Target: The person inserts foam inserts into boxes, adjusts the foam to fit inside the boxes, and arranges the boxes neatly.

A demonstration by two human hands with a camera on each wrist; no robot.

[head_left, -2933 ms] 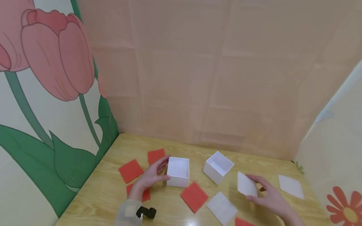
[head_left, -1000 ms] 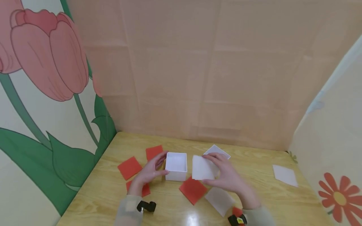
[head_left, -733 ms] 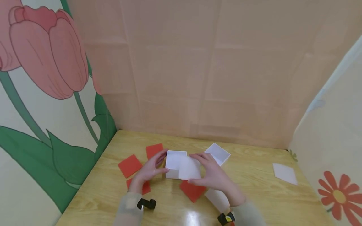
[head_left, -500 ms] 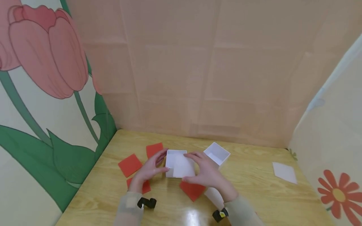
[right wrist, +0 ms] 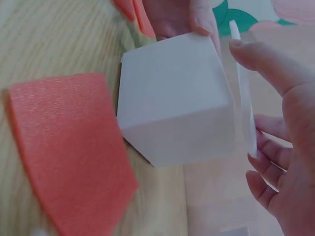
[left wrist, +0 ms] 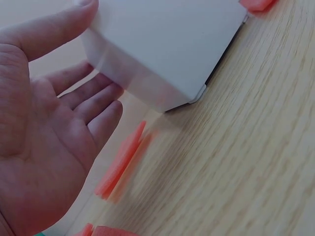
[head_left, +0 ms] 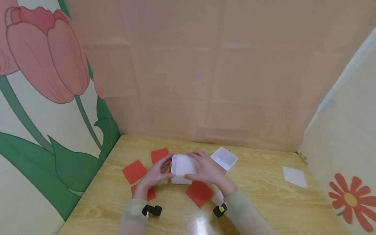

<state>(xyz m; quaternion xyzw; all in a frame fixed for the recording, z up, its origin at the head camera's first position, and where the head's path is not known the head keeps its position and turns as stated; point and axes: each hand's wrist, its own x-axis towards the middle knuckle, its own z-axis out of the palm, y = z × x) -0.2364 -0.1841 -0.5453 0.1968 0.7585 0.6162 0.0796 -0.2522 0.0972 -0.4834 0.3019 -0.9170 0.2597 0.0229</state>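
Note:
An open-topped white box (head_left: pixel 181 180) sits on the table, its plain side large in the left wrist view. My left hand (head_left: pixel 154 175) steadies it from the left, thumb at the near corner and fingers along the side. Over the box's opening, a white foam square (head_left: pixel 185 164) lies nearly level, pinched at its right edge by my right hand (head_left: pixel 209 170). The right wrist view has this square (right wrist: pixel 244 98) edge-on, just above the box's rim, between thumb and fingers. What lies inside the box is hidden beneath the square.
A second white box (head_left: pixel 225 158), turned cornerwise, stands behind the right hand. Red foam squares lie left of the hands, such as one red square (head_left: pixel 134 171); another red square (head_left: pixel 200 195) is in front. White squares lie at far right (head_left: pixel 294 177) and under the right wrist.
My right hand has carried the white square leftward from the right side of the table to over the near box. The left hand keeps its place at the box.

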